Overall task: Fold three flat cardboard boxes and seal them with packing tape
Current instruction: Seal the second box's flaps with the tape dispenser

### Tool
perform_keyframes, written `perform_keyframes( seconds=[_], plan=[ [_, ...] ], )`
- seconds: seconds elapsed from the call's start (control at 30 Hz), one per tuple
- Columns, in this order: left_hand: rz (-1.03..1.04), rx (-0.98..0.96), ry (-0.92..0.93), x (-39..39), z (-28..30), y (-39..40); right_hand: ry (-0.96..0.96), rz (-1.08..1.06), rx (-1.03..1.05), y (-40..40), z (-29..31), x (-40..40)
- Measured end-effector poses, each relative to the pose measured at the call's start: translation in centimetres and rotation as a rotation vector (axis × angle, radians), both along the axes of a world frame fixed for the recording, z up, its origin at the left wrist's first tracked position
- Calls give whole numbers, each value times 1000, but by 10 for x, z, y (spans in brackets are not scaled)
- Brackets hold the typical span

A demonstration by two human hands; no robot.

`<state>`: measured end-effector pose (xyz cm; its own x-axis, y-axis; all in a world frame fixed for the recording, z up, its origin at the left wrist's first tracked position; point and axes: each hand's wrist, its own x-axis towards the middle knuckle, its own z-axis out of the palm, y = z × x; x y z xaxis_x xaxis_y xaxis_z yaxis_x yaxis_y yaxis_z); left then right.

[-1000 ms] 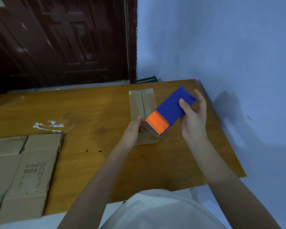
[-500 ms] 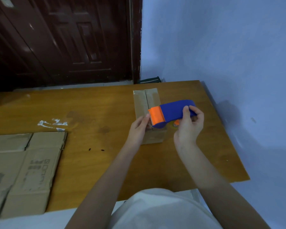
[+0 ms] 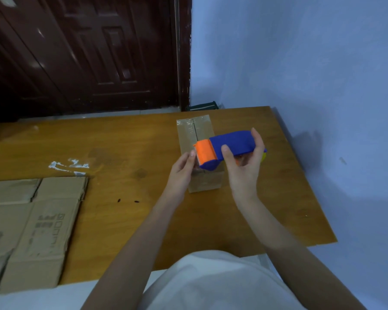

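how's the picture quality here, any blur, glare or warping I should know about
Head view: dim, bluish light overall; the dark wooden door shows small glare spots and bows from wide-angle distortion; the flat brown cardboard sheets smear near the left edge; the blue and orange tape dispenser in the right hand is fairly sharp.
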<state>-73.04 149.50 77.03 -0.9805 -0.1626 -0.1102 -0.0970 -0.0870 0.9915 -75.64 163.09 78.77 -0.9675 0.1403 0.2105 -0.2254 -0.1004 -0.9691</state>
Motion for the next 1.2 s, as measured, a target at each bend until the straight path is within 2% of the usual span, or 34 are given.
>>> perform_keyframes(
  seconds=[0.27,0.4,0.6,0.87,0.93,1.03,1.2],
  plan=[
    [11,-21,-7,0,-8,5,-2,0,25,-6,-15,-3],
    [142,-26,-68,-2,-8,12,-46,-54,-43,-8,-18,-8],
    [287,-277,-152,-11,-10,27,-70,-121,-86,-11,-24,-8],
    [242,-605,-148,-13,-8,28,-42,-170,-38,-8,-25,-17],
    [260,-588,-166,-14,-7,28,-45,-174,-39,-8,-25,-17],
    [267,-438,-230,-19,-5,29,-54,-201,-59,-8,-26,-18],
    [289,-402,-183,-18,-2,31,-105,-251,-119,-11,-29,-18]
  ],
)
